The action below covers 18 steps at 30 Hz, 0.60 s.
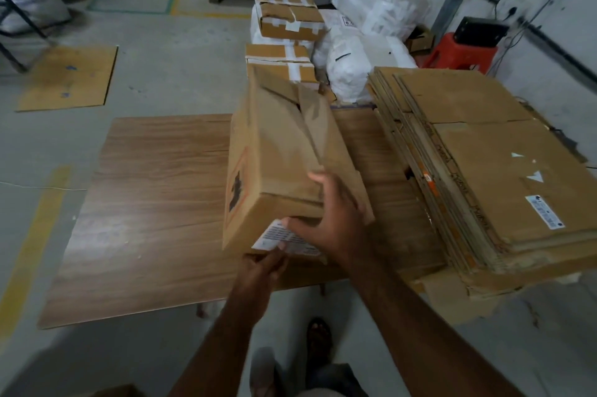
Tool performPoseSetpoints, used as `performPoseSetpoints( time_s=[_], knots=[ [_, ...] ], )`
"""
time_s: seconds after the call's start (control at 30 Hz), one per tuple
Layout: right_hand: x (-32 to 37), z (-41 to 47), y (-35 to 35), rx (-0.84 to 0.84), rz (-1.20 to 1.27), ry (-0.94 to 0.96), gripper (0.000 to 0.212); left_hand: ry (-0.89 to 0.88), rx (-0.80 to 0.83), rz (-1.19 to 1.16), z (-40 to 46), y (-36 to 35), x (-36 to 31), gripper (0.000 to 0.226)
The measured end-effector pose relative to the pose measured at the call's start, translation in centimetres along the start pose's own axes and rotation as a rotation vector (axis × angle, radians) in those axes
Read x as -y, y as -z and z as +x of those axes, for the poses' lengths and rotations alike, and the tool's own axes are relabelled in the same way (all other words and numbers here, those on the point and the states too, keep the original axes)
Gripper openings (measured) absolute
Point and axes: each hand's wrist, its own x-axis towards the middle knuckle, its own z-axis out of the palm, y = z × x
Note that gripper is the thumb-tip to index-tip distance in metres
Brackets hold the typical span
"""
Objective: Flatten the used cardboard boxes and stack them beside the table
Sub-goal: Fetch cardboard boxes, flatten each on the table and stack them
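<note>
A brown cardboard box (277, 157) with a dark print on its side and a white label at its near end is held above the wooden table (151, 202). My left hand (263, 262) grips the box's near bottom edge below the label. My right hand (332, 218) holds the near right corner, fingers over the top and thumb by the label. The box's far flaps look creased and partly loose. A stack of flattened boxes (475, 164) lies on the table's right end, hanging over the edge.
Taped cardboard parcels (287, 18) and white wrapped bundles (365, 63) stand behind the table. A flat cardboard sheet (69, 76) lies on the floor at the left. A red stool (462, 54) stands by the right wall. My feet (318, 335) are near the table's front edge.
</note>
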Motion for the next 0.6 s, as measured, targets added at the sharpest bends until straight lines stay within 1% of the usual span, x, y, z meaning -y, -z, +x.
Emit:
performPoseSetpoints(
  time_s=[0.07,0.1,0.17,0.27,0.3,0.37,0.4,0.5,0.57,0.6],
  knots=[
    [2.0,0.0,-1.5,0.054,-0.275,0.096,0.085,0.049,-0.046,-0.067,-0.5,-0.3,1.8,0.050],
    [2.4,-0.4,-2.6,0.055,-0.377,0.154,0.084,0.071,-0.049,-0.078,-0.7,-0.3,2.4,0.047],
    [2.2,-1.7,-5.2,0.101,-0.500,0.202,0.082,0.105,-0.063,-0.066,-1.2,0.1,3.0,0.044],
    [1.0,-3.0,-7.6,0.134,-0.568,0.140,0.080,0.139,-0.074,0.040,-1.4,0.3,2.3,0.065],
    [0.5,-3.3,-7.9,0.129,-0.588,0.141,0.080,0.158,-0.072,0.075,-1.3,0.4,1.9,0.057],
    [-0.3,-3.3,-7.8,0.138,-0.623,0.173,0.079,0.205,-0.042,0.164,-1.1,0.4,1.0,0.024],
    [-0.4,-3.2,-7.6,0.153,-0.619,0.178,0.078,0.227,-0.026,0.225,-1.2,0.4,0.6,0.021],
    [-0.5,-3.1,-7.6,0.174,-0.598,0.157,0.079,0.258,-0.026,0.371,-1.5,1.4,0.1,0.021],
    [-0.1,-3.0,-7.5,0.209,-0.576,0.138,0.079,0.277,-0.071,0.430,-1.3,3.2,0.0,0.020],
    [0.1,-2.9,-7.2,0.215,-0.555,0.130,0.079,0.286,-0.122,0.454,-1.2,4.3,-0.2,0.021]
  ],
)
